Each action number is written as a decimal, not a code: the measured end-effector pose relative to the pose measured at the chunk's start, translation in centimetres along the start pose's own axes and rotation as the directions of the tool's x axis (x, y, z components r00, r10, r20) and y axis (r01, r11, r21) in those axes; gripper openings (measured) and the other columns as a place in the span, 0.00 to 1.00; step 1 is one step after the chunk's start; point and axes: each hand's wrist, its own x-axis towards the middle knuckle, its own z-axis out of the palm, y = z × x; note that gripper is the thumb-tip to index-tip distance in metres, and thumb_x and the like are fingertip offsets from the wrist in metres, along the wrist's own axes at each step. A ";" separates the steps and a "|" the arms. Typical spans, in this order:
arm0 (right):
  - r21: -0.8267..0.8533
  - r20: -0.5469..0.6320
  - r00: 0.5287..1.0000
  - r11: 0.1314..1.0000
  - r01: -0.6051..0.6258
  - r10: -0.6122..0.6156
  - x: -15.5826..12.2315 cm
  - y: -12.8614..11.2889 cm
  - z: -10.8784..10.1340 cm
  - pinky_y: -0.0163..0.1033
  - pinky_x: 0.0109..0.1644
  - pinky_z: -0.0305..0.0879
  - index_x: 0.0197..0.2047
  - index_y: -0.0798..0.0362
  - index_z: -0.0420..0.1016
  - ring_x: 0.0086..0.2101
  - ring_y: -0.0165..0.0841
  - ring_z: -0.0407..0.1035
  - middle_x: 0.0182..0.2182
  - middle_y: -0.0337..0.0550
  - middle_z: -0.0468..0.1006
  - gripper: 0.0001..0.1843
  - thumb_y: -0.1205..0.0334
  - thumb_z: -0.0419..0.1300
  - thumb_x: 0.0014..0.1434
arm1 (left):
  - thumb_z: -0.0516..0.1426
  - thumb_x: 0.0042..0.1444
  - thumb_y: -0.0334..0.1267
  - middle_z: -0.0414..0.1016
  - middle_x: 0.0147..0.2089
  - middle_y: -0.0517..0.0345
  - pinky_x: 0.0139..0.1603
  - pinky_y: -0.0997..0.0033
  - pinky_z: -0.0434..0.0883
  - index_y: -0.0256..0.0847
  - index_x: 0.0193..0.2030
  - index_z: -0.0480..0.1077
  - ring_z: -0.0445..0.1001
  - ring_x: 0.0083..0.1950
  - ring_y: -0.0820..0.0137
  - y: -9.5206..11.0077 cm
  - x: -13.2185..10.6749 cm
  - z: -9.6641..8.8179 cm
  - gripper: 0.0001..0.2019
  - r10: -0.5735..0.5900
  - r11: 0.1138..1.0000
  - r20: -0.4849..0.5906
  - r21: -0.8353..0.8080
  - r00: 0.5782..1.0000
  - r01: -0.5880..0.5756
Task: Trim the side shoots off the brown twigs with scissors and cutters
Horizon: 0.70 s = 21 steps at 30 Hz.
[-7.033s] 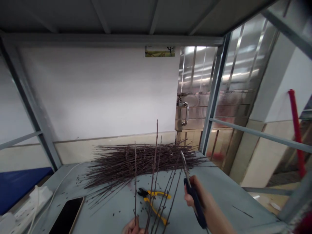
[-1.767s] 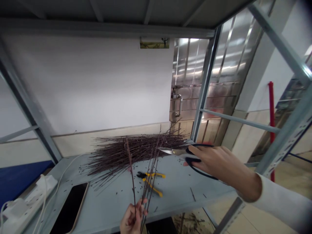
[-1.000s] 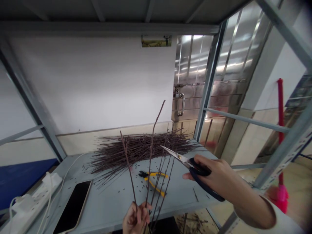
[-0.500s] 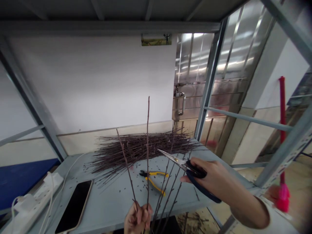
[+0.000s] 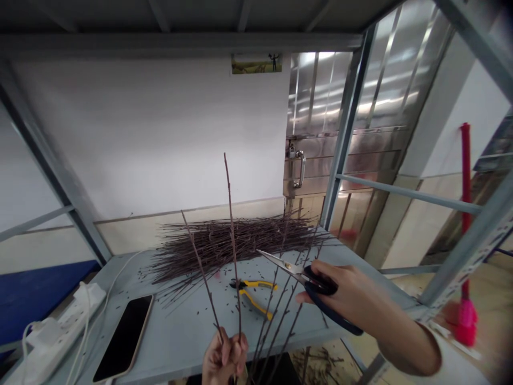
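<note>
My left hand (image 5: 223,359) sits at the bottom edge, closed around the lower ends of several thin dark twigs (image 5: 233,251) that fan upward. My right hand (image 5: 343,295) grips dark-handled scissors (image 5: 298,274), the silver blades pointing left into the right side of the held twigs. Behind them a large pile of the same twigs (image 5: 236,243) lies across the back of the grey shelf (image 5: 180,331). Yellow-handled cutters (image 5: 252,294) rest on the shelf between the pile and my hands.
A black phone (image 5: 124,337) lies face up at the left front, beside a white power strip (image 5: 60,331) with cables. Small twig bits litter the shelf. Metal rack posts (image 5: 344,144) frame the shelf; a steel door (image 5: 316,139) stands behind.
The tallest twig in my left hand has tilted further left and the bundle shifted slightly left. My right hand has kept the scissors at the twigs, with the blades dropping a little.
</note>
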 end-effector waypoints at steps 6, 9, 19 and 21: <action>0.000 -0.017 1.000 1.000 -0.003 0.003 0.4 -0.7 0.5 0.33 0.23 0.52 0.24 0.48 0.58 0.19 0.31 0.67 0.17 0.34 0.71 0.18 0.47 0.58 0.56 | 0.73 0.31 0.40 0.67 0.19 0.64 0.24 0.81 0.58 0.39 0.16 0.53 0.59 0.18 0.83 0.2 -0.4 0.7 0.28 0.005 1.000 -0.027 -0.003 1.000 -0.005; -0.004 0.002 1.000 1.000 0.019 -0.019 0.9 -1.6 0.5 0.33 0.23 0.52 0.24 0.48 0.58 0.19 0.31 0.67 0.16 0.34 0.71 0.17 0.49 0.57 0.57 | 0.72 0.31 0.39 0.68 0.22 0.64 0.24 0.79 0.59 0.39 0.17 0.55 0.58 0.17 0.84 0.4 -0.5 0.9 0.26 0.009 1.000 -0.046 0.014 0.999 -0.009; 0.122 0.044 0.998 0.992 0.039 -0.044 1.1 -2.4 1.6 0.32 0.23 0.54 0.22 0.49 0.57 0.19 0.30 0.66 0.18 0.35 0.71 0.18 0.50 0.58 0.56 | 0.71 0.35 0.39 0.70 0.23 0.63 0.22 0.79 0.55 0.39 0.18 0.52 0.57 0.17 0.84 0.7 -0.4 0.8 0.26 0.005 1.000 0.007 0.008 1.000 -0.005; 0.175 0.040 0.998 0.984 0.045 -0.052 0.9 -2.1 2.0 0.32 0.23 0.55 0.22 0.48 0.54 0.19 0.29 0.65 0.18 0.35 0.70 0.19 0.49 0.58 0.56 | 0.71 0.34 0.36 0.70 0.23 0.63 0.22 0.80 0.56 0.39 0.18 0.52 0.58 0.17 0.84 0.8 -0.4 0.9 0.26 -0.007 1.000 -0.005 -0.004 1.000 0.007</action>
